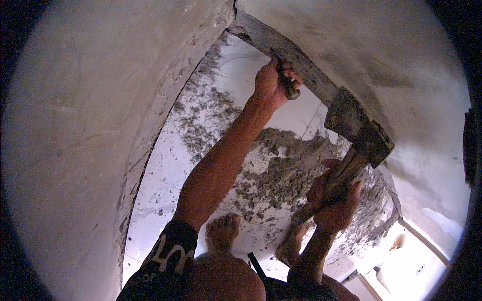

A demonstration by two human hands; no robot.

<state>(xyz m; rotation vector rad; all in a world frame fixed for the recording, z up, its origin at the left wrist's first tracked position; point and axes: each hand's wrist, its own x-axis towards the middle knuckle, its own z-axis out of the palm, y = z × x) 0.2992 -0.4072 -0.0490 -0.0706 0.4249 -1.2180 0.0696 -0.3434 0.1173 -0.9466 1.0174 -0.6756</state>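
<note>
My left hand [271,83] is raised and closed around a dark metal chisel [287,83], whose tip rests against the grey strip at the base of the plastered wall [281,47]. My right hand [334,200] grips the wooden handle of a heavy hatchet-style hammer [357,129], its worn metal head lifted to the right of the chisel, near the wall. My two bare feet [223,231] stand on the white tiled floor below both hands.
Grey mortar rubble and dust [281,170] lie heaped on the white floor tiles [165,165] between two rough plastered walls. The left wall [85,125] and the right wall [396,55] close in tightly. A lit doorway or lighter floor [416,261] shows at lower right.
</note>
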